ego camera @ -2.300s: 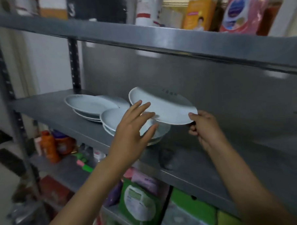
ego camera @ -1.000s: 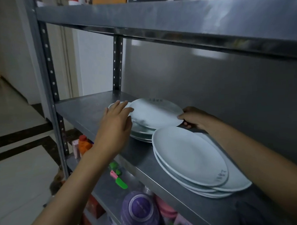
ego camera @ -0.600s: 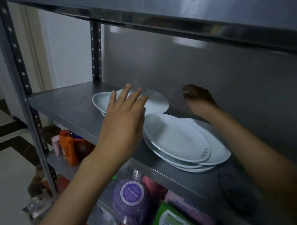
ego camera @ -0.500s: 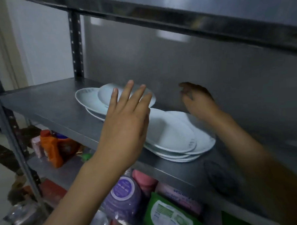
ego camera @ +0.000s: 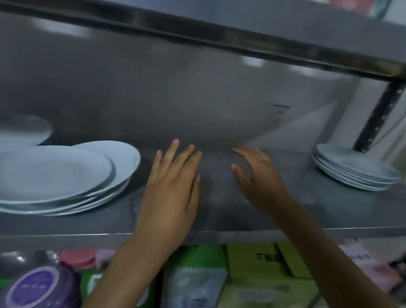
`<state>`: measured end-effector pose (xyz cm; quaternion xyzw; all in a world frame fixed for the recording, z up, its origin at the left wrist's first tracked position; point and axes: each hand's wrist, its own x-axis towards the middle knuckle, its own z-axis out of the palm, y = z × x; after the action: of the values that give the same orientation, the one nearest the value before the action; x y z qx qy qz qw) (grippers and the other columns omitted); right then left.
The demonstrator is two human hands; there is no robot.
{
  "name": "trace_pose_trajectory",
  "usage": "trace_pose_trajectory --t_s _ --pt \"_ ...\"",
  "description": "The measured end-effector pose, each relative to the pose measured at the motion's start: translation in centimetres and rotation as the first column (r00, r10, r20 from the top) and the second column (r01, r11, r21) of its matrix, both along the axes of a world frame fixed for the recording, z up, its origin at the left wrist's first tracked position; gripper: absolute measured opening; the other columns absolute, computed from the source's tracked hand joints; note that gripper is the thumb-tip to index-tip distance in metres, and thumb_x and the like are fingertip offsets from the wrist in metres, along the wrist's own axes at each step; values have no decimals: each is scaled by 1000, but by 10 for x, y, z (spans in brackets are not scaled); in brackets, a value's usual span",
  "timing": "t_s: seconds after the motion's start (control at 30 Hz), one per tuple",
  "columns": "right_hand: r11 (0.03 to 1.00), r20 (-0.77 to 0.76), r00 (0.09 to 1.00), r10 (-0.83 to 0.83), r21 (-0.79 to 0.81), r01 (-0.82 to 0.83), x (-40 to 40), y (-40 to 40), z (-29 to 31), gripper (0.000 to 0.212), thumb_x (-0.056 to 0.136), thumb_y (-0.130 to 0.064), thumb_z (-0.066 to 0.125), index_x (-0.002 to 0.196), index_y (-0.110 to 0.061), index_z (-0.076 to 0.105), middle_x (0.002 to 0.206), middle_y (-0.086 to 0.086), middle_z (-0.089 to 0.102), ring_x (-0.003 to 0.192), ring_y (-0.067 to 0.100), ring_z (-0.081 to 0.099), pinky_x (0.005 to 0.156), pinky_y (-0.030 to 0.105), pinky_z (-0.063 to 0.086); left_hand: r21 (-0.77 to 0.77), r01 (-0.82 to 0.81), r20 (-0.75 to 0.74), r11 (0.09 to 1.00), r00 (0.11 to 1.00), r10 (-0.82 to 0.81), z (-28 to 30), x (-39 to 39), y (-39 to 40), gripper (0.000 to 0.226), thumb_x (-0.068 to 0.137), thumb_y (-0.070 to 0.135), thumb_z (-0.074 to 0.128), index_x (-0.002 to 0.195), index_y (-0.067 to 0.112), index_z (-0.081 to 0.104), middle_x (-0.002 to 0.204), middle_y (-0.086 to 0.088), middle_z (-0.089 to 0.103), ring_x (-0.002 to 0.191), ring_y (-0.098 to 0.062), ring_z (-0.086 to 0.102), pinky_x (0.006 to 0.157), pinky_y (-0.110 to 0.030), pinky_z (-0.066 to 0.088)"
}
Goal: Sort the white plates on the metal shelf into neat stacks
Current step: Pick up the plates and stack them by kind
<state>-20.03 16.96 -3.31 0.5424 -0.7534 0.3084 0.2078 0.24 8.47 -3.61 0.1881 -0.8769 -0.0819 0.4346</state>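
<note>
Both hands, left hand (ego camera: 173, 190) and right hand (ego camera: 261, 181), hover spread and empty over the metal shelf (ego camera: 223, 213); plate stacks sit at nine o'clock (ego camera: 51, 176) and three o'clock (ego camera: 354, 170).

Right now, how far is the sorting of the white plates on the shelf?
Partly done. The small stack at the right looks even. Nothing is in hand: the left hand and right hand are open over bare shelf. Left to do: the big stack at the left is staggered, and another plate lies behind it.
</note>
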Motion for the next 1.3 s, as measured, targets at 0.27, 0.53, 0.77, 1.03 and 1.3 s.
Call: trace_pose_trajectory --t_s 0.27,0.53,0.77,1.03,1.3 --pt "964 149 976 -159 -191 186 -132 140 -28 41 90 -32 53 120 -5 62 119 13 66 112 30 59 99 35 41 69 214 24 974 976 -216 -11 -149 92 46 97 31 34 137 13 47 147 -1 41 144 -16 19 119 -41 10" --pt "826 456 831 -318 -298 480 -233 232 -53 29 88 -14 58 117 -9 63 116 10 65 110 26 59 96 35 46 207 355 12 911 931 -366 -17 -291 153 45 92 31 41 130 11 53 138 -7 51 130 -22 40 111 -35 27" --pt "690 614 690 -384 -305 656 -246 238 -66 16 88 -25 53 103 -31 54 87 -6 66 75 12 61 70 25 43 194 334 40 922 937 -348 -20 -397 151 46 83 -8 57 126 8 59 138 -19 48 130 -34 40 110 -32 25" --pt "651 578 673 -460 -295 699 -255 234 -72 13 82 -22 57 93 -28 61 82 -10 66 73 9 59 69 23 41 24 355 91 934 930 -356 -36 -435 149 19 80 1 60 97 5 67 95 -13 63 96 -34 55 87 -37 42" --pt "651 547 685 -481 -300 697 -253 234 -72 9 83 -23 57 89 -28 61 79 -10 65 72 10 59 70 26 44 6 371 -38 929 928 -370 -26 -426 164 8 84 10 63 80 4 61 83 -12 61 83 -28 54 74 -39 44"
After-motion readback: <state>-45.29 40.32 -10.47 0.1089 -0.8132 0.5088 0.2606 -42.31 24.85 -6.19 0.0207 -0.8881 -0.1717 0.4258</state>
